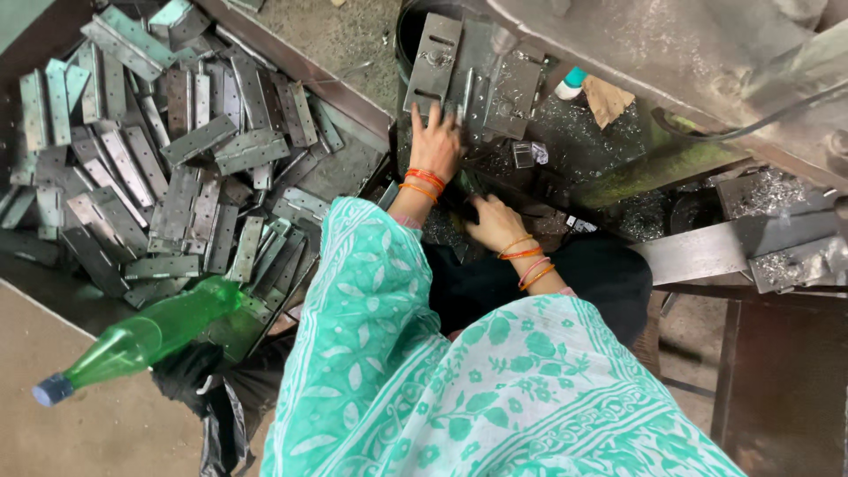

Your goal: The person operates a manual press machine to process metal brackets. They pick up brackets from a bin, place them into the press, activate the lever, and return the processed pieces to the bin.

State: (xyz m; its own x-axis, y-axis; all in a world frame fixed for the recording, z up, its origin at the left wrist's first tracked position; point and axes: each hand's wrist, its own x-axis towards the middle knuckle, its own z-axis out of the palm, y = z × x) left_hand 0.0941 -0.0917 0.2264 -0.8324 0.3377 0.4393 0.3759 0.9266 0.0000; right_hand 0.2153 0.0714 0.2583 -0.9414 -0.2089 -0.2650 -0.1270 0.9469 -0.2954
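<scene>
Both hands work at the drilling station, and reading leftward of them first, a large heap of grey hinge plates (168,168) lies well apart from the left hand (436,141), loosely piled, with a green plastic bottle (146,340) lying on its side at the heap's near edge. Whether that heap is finished stock or stock waiting cannot be told, since punched holes show on many plates but not clearly on all. The left hand, with orange bangles at the wrist, lies flat with fingers spread on the metal piece (473,93) seated in the fixture, pressing it down rather than gripping; a slotted plate (432,60) stands just beside its fingertips. The right hand (495,221), nearer the body, is curled low over the dark bench edge, and I cannot tell whether it grasps anything. Right of both hands, bright metal shavings (773,190) cover the bench and a steel bar (733,247), which suggests many pieces have been worked already. The present piece looks merely positioned, so its working seems still ahead.
</scene>
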